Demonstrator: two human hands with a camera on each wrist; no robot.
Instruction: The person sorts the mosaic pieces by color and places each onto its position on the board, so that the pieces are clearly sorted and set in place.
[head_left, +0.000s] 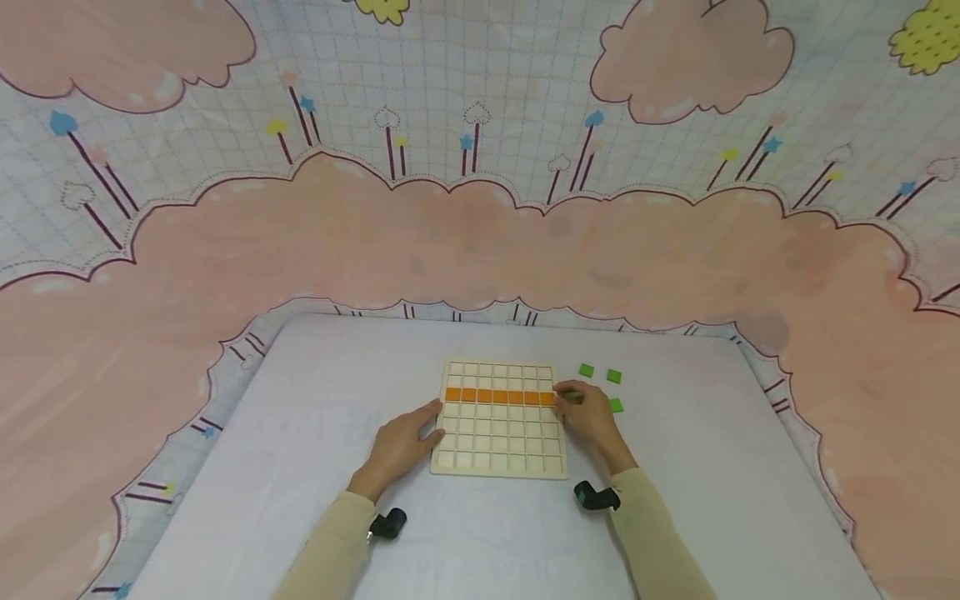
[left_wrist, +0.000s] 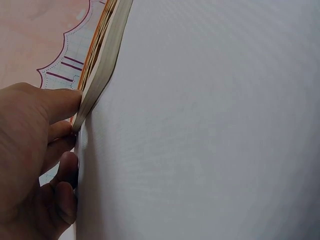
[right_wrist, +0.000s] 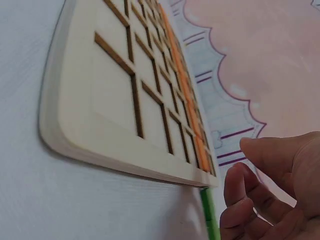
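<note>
A pale wooden grid board point(head_left: 498, 465) lies flat on the white table, with a row of orange tiles point(head_left: 495, 397) filling its second row from the far side. My left hand point(head_left: 397, 446) rests against the board's left edge; thumb and fingertips touch its side in the left wrist view. Beside the right edge, near the end of the orange row, is my right hand point(head_left: 592, 417). Its thumb and forefinger stand apart with nothing seen between them in the right wrist view. One green tile point(head_left: 573, 396) shows by the right fingers, partly hidden.
Two green tiles, one point(head_left: 587, 370) and another point(head_left: 614, 376), lie beyond the right hand. A third green tile point(head_left: 617, 406) sits just right of it. Patterned cloth point(head_left: 480, 250) hangs around the white table point(head_left: 360, 358). Dark wrist devices point(head_left: 597, 496) show at both sleeves.
</note>
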